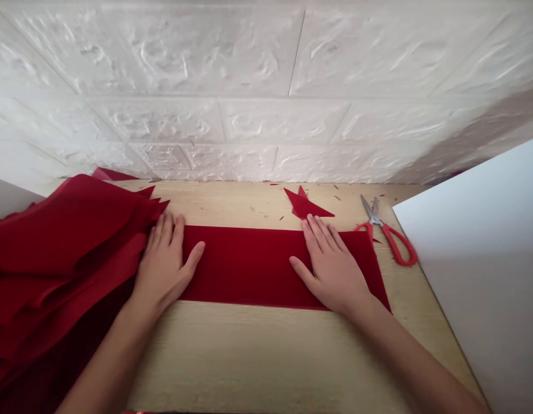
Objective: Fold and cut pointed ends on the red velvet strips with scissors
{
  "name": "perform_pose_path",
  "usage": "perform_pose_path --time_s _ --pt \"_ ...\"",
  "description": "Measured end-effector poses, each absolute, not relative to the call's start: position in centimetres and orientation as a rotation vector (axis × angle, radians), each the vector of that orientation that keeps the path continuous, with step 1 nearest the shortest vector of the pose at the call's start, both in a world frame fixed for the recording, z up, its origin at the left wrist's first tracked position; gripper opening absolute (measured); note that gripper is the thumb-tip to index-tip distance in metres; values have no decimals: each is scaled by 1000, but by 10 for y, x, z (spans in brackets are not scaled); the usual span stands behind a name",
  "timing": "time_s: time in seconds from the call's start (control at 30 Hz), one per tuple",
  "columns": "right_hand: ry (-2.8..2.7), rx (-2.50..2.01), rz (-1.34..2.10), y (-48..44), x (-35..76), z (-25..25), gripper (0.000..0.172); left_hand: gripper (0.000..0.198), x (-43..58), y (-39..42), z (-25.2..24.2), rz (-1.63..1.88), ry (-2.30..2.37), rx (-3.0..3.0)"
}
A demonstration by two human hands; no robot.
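Note:
A long red strip of velvety material (244, 267) lies flat across the wooden table. My left hand (165, 261) rests palm down on its left part, fingers stretched out and thumb apart. Toward the strip's right end, my right hand (329, 264) presses flat with its fingers extended. Neither hand grips anything. A pile of red material (63, 259) is heaped just left of my left hand, and it hides the strip's left end. Red pointed offcuts (307, 204) lie beyond my right fingertips.
Scissors with red handles (395, 244) lie partly open to the right, past the strip's corner. Small red scraps are scattered along the back of the table (232, 201). A white textured wall (257, 75) rises behind, and a white panel (477, 241) stands at the right.

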State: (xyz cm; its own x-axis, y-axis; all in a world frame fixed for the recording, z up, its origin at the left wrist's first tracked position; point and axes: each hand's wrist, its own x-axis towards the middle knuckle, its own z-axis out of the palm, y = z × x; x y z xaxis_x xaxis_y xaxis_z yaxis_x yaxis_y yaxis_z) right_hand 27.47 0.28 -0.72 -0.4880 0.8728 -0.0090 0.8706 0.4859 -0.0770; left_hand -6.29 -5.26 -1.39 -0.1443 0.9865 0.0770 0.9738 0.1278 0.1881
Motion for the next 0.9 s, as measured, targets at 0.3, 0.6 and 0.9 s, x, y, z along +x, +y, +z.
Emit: perform_pose_path --time_s 0.3,0.6,0.9 --pt "-2624 -1478 159 1 279 -8 81 93 -60 -55 -7 258 2266 2042" --pt "-2671 -1483 243 1 279 -1 79 96 -71 -58 -5 293 2151 2034" --pt "-2551 -1396 275 0 281 -3 76 104 -67 -58 -7 224 2203 2029"
